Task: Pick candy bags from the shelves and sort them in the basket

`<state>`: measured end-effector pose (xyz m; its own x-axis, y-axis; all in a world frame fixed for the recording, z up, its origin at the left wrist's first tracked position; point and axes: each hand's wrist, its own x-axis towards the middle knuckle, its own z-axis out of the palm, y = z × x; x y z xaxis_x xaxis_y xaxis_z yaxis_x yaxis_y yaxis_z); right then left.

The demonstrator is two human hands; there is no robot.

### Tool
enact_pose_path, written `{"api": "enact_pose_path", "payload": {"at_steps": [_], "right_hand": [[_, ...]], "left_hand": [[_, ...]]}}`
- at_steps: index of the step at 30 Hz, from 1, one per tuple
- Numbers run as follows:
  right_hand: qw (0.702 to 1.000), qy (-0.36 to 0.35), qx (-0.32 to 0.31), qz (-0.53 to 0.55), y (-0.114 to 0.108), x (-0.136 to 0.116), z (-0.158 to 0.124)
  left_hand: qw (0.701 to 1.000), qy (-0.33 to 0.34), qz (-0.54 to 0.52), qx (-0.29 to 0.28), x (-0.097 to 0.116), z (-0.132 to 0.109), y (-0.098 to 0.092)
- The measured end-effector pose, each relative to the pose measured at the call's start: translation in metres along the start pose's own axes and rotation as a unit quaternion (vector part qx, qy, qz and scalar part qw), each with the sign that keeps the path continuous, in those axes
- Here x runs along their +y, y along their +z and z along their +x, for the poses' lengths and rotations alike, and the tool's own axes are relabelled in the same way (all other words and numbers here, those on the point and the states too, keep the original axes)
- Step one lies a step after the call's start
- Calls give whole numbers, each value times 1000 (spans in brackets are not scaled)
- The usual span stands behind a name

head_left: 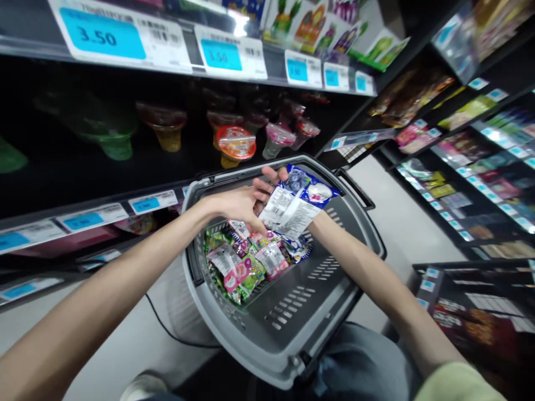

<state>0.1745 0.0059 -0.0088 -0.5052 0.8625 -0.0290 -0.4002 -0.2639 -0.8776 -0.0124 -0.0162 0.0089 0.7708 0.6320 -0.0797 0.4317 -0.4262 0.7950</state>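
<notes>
A grey shopping basket (292, 328) rests on my lap, below the shelves. My right hand (273, 174) is mostly hidden behind a small stack of blue and white snack packets (297, 201), which it grips above the basket. Only its fingertips show, at the stack's upper left edge. My left hand (239, 206) reaches in from the left and its fingers close on the left edge of the same stack. Several more colourful snack packets (244, 262) lie piled in the basket's left half.
Jelly cups, one with an orange lid (236, 142), stand on the dark shelf behind the basket. Blue price tags (102, 34) line the shelf edges. Shelves of packaged goods (468, 139) run along the right side. A low display (480, 312) stands at the lower right, beyond the pale floor (401, 223).
</notes>
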Motion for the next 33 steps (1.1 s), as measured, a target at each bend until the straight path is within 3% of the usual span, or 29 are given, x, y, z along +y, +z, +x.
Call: {"api": "enact_pose_path", "payload": {"at_steps": [7,10,12,14,16,19,21,26,29,33], "right_hand": [[994,52,-63,75,7,-3,-2],[993,79,25,85,1,-4,3],[989,47,92,104,-2,-6,8],[986,5,120,119,-2,-10,11],[978,-28,170,121,0,-13,12],[948,-86,293,95,0,-12,11],[936,-114,328,54,-2,-9,9],[928,-174,322,-67,7,-6,10],[931,-174,311,-82,28,-18,4],[951,-156,202,-173,51,-45,-15]], "left_hand": [[999,10,4,43,-1,-1,-1],[996,22,-50,71,-8,0,1],[989,43,-72,125,-9,0,4],[980,48,-100,164,-8,0,6],[976,41,-136,166,-3,-1,9],[973,43,-172,150,4,-4,14],[976,64,-151,145,7,-7,16],[974,86,-9,209,13,-12,23],[954,105,-17,280,18,-13,23],[906,146,-82,389,27,-15,18]]}}
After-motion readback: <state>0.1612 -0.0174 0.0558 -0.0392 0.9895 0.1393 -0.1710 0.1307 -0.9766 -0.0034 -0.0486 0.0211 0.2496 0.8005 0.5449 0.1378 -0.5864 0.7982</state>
